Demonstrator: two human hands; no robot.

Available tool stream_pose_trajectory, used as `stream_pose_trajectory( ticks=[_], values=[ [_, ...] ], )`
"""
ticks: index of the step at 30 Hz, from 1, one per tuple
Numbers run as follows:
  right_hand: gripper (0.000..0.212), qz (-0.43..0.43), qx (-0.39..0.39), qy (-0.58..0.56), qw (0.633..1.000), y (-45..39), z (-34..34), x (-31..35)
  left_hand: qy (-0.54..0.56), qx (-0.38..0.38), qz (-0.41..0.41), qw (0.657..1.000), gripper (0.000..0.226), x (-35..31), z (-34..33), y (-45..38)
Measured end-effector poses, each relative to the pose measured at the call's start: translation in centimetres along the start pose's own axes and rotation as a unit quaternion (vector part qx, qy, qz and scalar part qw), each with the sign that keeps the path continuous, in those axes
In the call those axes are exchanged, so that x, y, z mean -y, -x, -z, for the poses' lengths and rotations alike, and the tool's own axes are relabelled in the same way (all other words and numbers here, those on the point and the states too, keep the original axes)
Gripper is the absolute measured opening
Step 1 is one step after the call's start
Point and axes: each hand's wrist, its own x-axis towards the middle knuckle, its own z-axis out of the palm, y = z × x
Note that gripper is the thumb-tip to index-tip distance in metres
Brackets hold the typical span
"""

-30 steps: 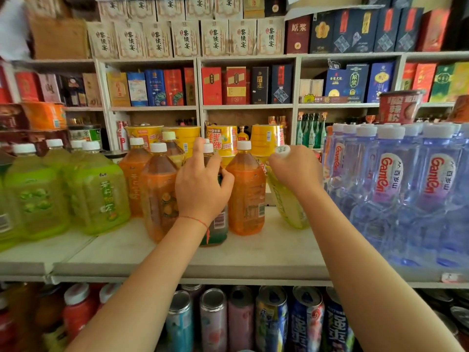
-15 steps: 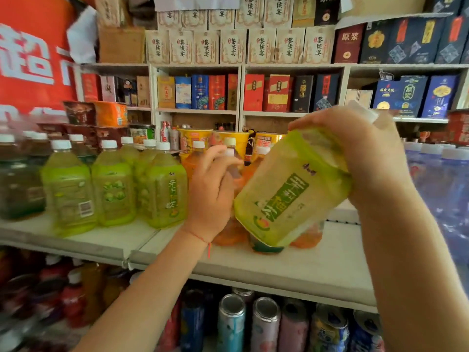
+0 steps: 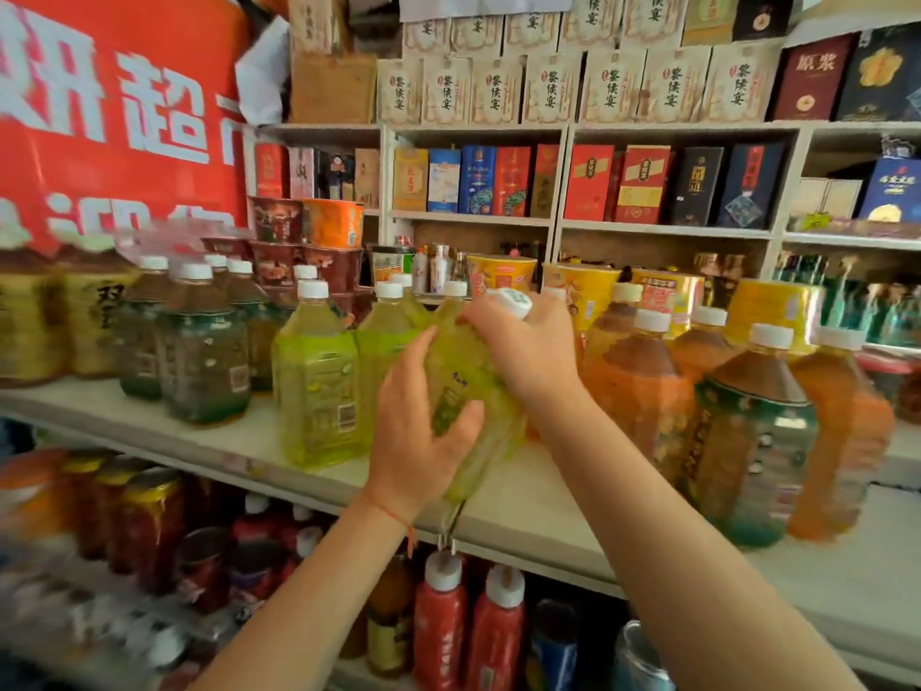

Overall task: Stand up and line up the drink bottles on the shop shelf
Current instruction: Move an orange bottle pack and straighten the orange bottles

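Observation:
A yellow-green drink bottle (image 3: 466, 386) with a white cap is held roughly upright over the shop shelf (image 3: 279, 451). My right hand (image 3: 528, 346) grips its neck just under the cap. My left hand (image 3: 416, 431) holds its lower body from the front. To its left stand two more green bottles (image 3: 316, 386), then dark green-labelled tea bottles (image 3: 204, 351). Orange tea bottles (image 3: 643, 391) and a dark-labelled brown bottle (image 3: 752, 441) stand to its right. The held bottle's base is blurred, so I cannot tell whether it touches the shelf.
Instant noodle cups (image 3: 583, 286) stand behind the bottles. Boxed liquor fills the back wall shelves (image 3: 643, 184). Red bottles (image 3: 441, 620) and cans sit on the lower shelf. A red banner (image 3: 114, 117) hangs at the left. Bare shelf shows at the front edge.
My right hand has brought the green bottle down from a raised, tilted position to near upright beside the green row. My left hand left the orange bottle and took hold of it. The view panned left.

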Motion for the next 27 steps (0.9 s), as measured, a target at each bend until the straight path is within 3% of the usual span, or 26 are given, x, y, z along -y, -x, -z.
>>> stream_pose_trajectory(
  ticks=[4, 8, 12, 14, 16, 18, 21, 24, 27],
  values=[
    [0.039, 0.006, 0.011, 0.088, 0.996, -1.2, -4.0, -0.9, -0.052, 0.019, 0.008, 0.998, 0.103, 1.9, 0.9, -0.5],
    [0.047, 0.049, 0.039, 0.188, 0.98, -1.9, -5.5, -1.1, -0.074, -0.008, 0.045, 0.996, 0.101, 2.8, 0.6, -0.6],
    [0.025, 0.096, 0.078, 0.229, 0.966, -0.9, -3.3, -1.6, -0.102, -0.023, 0.08, 0.991, 0.095, 2.9, -0.2, -0.5],
    [0.02, 0.148, 0.017, 0.231, 0.961, -0.5, -0.2, -1.4, -0.12, -0.055, 0.067, 0.989, 0.086, 1.5, -1.0, -0.5],
    [0.018, 0.21, -0.1, 0.244, 0.941, -0.3, 3.5, -1.1, -0.144, -0.103, -0.016, 0.984, 0.069, -0.4, -2.2, -0.8],
    [0.022, 0.235, -0.227, 0.286, 0.901, -0.3, 7.9, -1.1, -0.113, -0.105, -0.113, 0.982, 0.052, -2.8, -4.1, -1.3],
    [0.038, 0.2, -0.324, 0.369, 0.848, -0.2, 13.8, -1.1, -0.034, -0.024, -0.124, 0.991, 0.037, -6.0, -7.5, -2.2],
    [0.054, 0.061, -0.246, 0.368, 0.895, -0.4, 17.8, -1.9, -0.015, 0.051, -0.011, 0.999, 0.043, -8.4, -10.6, -3.3],
    [0.03, -0.064, -0.128, 0.303, 0.942, -0.5, 19.7, -3.1, 0.021, 0.132, 0.107, 0.985, 0.059, -9.3, -13.9, -4.4]
  ],
)
